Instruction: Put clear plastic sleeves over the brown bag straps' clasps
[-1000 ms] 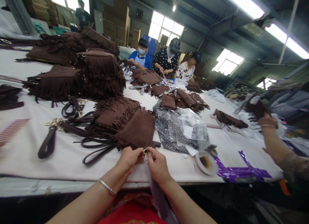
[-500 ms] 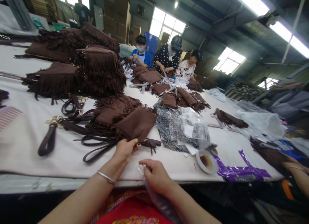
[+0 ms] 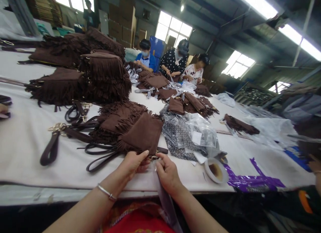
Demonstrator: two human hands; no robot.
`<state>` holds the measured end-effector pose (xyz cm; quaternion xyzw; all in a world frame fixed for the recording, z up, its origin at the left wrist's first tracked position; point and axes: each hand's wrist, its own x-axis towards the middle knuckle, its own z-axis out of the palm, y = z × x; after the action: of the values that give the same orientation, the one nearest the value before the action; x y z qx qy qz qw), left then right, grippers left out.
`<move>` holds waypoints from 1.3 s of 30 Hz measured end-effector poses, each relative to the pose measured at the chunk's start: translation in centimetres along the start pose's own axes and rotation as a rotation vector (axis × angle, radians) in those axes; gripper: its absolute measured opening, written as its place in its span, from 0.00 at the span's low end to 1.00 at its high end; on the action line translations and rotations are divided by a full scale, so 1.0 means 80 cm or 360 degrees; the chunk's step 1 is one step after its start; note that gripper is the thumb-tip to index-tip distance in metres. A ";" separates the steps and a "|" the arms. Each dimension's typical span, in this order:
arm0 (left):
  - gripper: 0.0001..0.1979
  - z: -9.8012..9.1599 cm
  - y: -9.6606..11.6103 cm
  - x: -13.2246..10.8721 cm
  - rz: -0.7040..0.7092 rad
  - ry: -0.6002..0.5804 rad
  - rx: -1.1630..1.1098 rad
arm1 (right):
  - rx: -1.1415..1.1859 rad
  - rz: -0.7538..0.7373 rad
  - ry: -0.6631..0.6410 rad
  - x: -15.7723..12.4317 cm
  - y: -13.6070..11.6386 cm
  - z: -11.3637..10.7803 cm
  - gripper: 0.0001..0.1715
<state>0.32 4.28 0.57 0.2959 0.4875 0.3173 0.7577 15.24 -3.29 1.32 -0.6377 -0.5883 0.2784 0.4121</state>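
Note:
A brown suede fringed bag (image 3: pixel 142 133) lies on the white table (image 3: pixel 25 142) just in front of me, its dark straps (image 3: pixel 100 156) trailing to the left. My left hand (image 3: pixel 134 163) pinches the bag's near lower edge beside a small metal ring (image 3: pixel 152 157). Close to the right of that ring, my right hand (image 3: pixel 167 174) is closed on a strip of clear plastic film (image 3: pixel 164 196) that hangs down over the table edge toward my lap.
More fringed bags (image 3: pixel 100 75) are stacked at the back left. A patterned cloth (image 3: pixel 175 134), clear plastic bags (image 3: pixel 203 131), a tape roll (image 3: pixel 215 170) and purple film (image 3: pixel 250 182) lie to the right. Three people (image 3: pixel 173 60) work at the far end. Another person's hand (image 3: pixel 314 166) shows at the right edge.
My right hand has moved back up from the table edge to the bag's ring with the film. My left hand stays on the bag's edge. The neighbour's arm has drawn back at the right.

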 end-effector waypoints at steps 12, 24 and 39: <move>0.17 0.010 -0.012 -0.022 0.0309 -0.0153 0.0518 | 0.0106 0.0143 -0.0186 -0.010 -0.002 0.003 0.14; 0.11 0.019 -0.014 -0.025 0.0243 -0.0047 0.0581 | -0.0153 -0.0150 0.0049 -0.023 -0.005 0.009 0.15; 0.10 -0.008 -0.022 -0.035 0.0397 0.0275 0.1027 | -0.0452 -0.0227 0.0150 -0.031 0.030 -0.016 0.12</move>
<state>-0.83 1.14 0.57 0.5493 0.5851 0.2611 0.5365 17.14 -5.89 -0.40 -0.6584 -0.6455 0.1322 0.3637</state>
